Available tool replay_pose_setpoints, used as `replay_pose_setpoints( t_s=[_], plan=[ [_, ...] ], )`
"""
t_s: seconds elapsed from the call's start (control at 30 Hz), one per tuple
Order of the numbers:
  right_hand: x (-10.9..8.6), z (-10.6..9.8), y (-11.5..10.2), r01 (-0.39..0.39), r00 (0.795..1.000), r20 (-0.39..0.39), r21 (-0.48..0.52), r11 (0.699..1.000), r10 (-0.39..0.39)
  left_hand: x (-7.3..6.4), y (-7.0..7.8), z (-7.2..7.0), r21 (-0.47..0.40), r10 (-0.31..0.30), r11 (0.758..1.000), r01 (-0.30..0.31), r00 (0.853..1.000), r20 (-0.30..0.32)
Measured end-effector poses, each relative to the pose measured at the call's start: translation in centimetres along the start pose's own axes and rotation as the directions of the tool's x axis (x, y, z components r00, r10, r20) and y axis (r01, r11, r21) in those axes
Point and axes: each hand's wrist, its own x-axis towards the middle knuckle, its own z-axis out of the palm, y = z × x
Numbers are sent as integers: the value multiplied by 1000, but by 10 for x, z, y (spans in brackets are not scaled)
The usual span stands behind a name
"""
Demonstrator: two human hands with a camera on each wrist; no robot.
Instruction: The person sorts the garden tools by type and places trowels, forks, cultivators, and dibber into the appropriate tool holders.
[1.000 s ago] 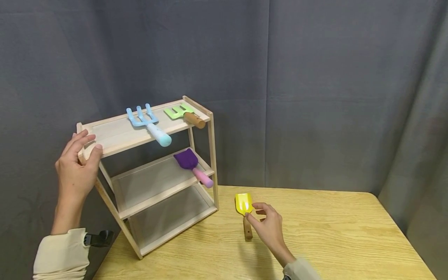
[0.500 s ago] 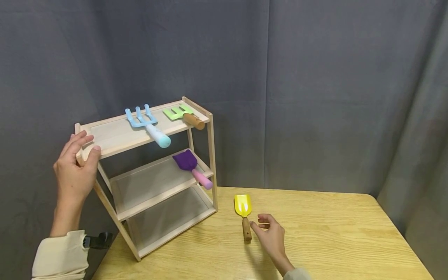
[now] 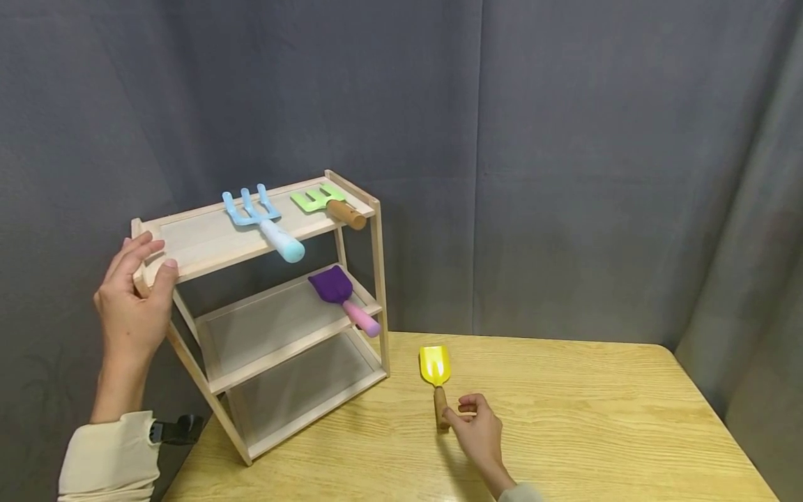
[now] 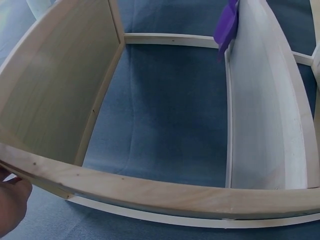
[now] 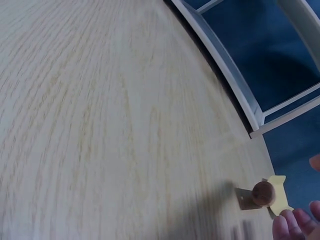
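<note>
A small wooden shelf rack (image 3: 270, 331) stands tilted in the head view, its top left corner gripped by my left hand (image 3: 134, 307) between thumb and fingers. In the left wrist view, part of that hand (image 4: 12, 205) shows at the rack's side rail. On the table, right of the rack, lies a toy shovel (image 3: 435, 366) with a yellow blade and wooden handle. My right hand (image 3: 479, 432) hovers at this handle, thumb overlapping it. The right wrist view shows the handle's round end (image 5: 263, 194) with loosely bent fingertips (image 5: 292, 225) beside it.
On the top shelf lie a light blue toy rake (image 3: 260, 223) and a green rake (image 3: 326, 201) with a wooden handle. A purple shovel (image 3: 335, 287) with a pink handle rests on the middle shelf, handle jutting past its edge. Grey curtain (image 3: 564, 174) hangs behind the table (image 3: 596, 411).
My right hand has moved from beside the yellow shovel's blade down towards its handle, first backing off, then closing in again. The left hand keeps its hold on the rack.
</note>
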Motion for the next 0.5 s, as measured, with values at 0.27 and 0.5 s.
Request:
replay_pose_setpoints(
  t_s=[0.27,0.5],
  plan=[
    [-2,7,5,-38,999,31,-26,999,39,0,-1,0,0,3,1000,-3,1000,-2],
    [-1,13,7,-37,999,26,-46,998,38,0,-1,0,-5,14,1000,-14,1000,1]
  ],
)
